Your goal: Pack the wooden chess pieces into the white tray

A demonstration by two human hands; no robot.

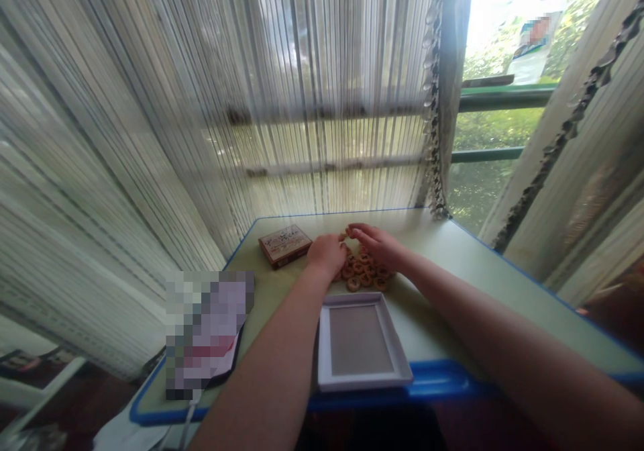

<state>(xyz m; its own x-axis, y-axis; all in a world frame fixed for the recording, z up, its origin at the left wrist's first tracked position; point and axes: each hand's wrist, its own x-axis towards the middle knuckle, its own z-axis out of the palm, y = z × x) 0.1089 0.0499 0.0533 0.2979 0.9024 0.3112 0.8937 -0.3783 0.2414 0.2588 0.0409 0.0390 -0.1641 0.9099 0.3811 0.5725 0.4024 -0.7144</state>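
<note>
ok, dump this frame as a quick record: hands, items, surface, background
left hand: left hand at left side of the pile, fingers curled; grip unclear
right hand: right hand over the pile's far side, fingertips near the left hand; grip unclear
pile: round wooden pieces
container: open white box, near edge
left side: patterned box
surface: blue-edged table
background: striped curtain

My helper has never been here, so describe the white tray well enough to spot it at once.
Find the pale table with the blue edge. At its near side, just in front of the heap of round wooden pieces, lies the shallow white tray. Unlike the closed, printed box by the left hand, it is open, showing a plain grey floor.
</note>
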